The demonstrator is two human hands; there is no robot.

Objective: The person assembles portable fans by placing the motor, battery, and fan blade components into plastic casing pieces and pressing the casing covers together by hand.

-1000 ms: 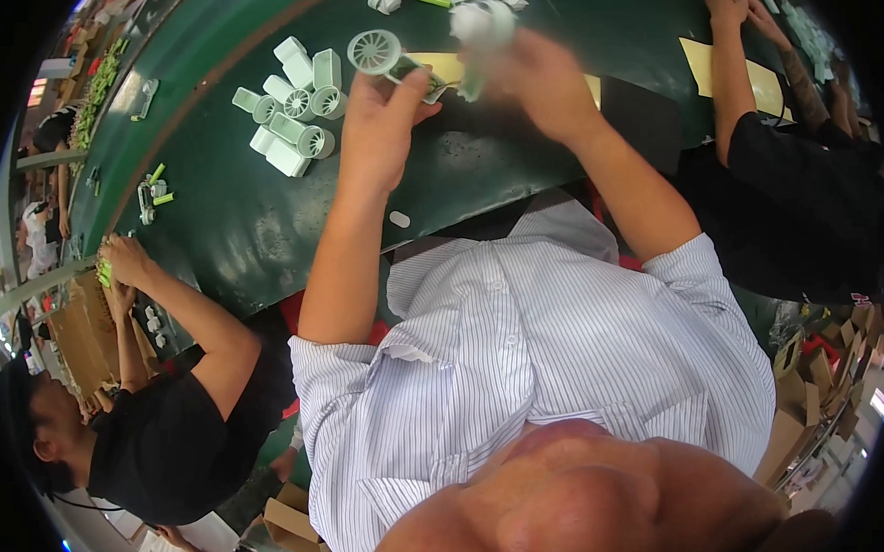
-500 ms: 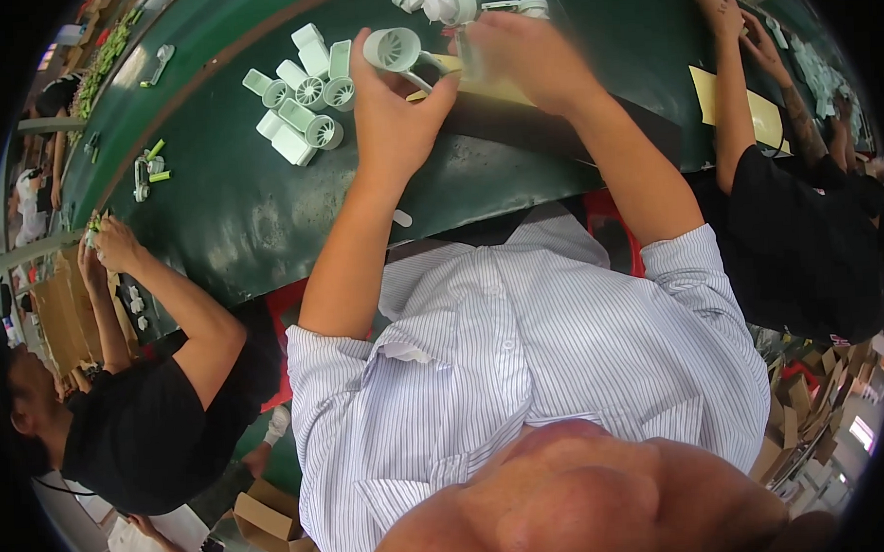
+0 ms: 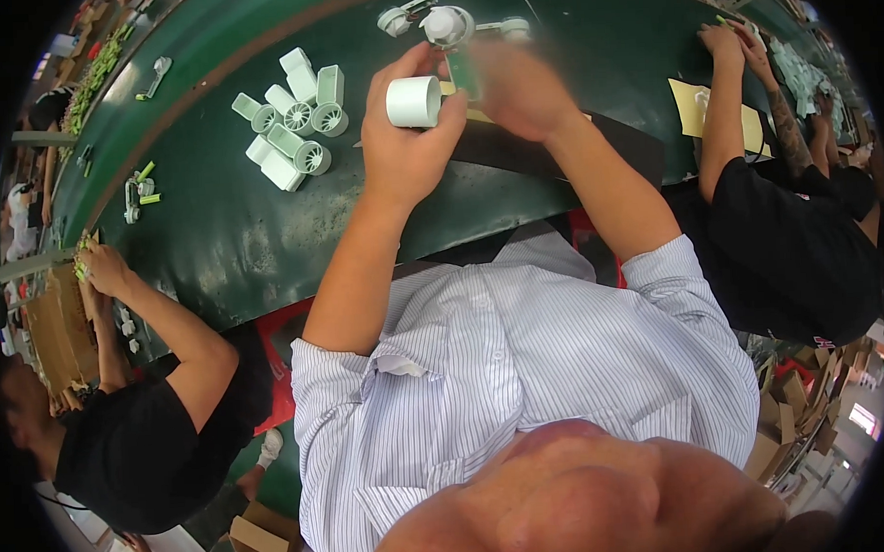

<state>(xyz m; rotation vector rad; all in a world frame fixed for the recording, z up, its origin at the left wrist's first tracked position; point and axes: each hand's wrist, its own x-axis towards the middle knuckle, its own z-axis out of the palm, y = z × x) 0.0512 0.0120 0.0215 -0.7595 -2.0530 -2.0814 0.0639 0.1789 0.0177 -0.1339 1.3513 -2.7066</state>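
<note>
My left hand (image 3: 405, 151) is closed round a pale green plastic housing (image 3: 414, 103); the smooth side of its round cup faces up. Beside the fingertips stands a green, see-through-looking strip (image 3: 462, 76); whether it belongs to the housing I cannot tell. My right hand (image 3: 523, 88) is smeared by motion just right of that strip, its fingers unclear. Beyond both hands lie a white round part (image 3: 447, 26) and slim white parts with round ends (image 3: 503, 29). To the left sits a cluster of several pale green housings (image 3: 298, 117) with spoked round ends and box-shaped arms.
A dark flat sheet (image 3: 603, 152) lies on the green table (image 3: 256, 248) under my right forearm. Co-workers in black sit at left (image 3: 141, 432) and right (image 3: 772, 255), hands on the table. Yellow sheets (image 3: 689, 107) lie at the right; white-and-green parts (image 3: 135, 196) at the left.
The housing in my left hand has turned from showing its spoked round end to showing its side. My right hand has come slightly lower and nearer to it. The whole view has shifted a little.
</note>
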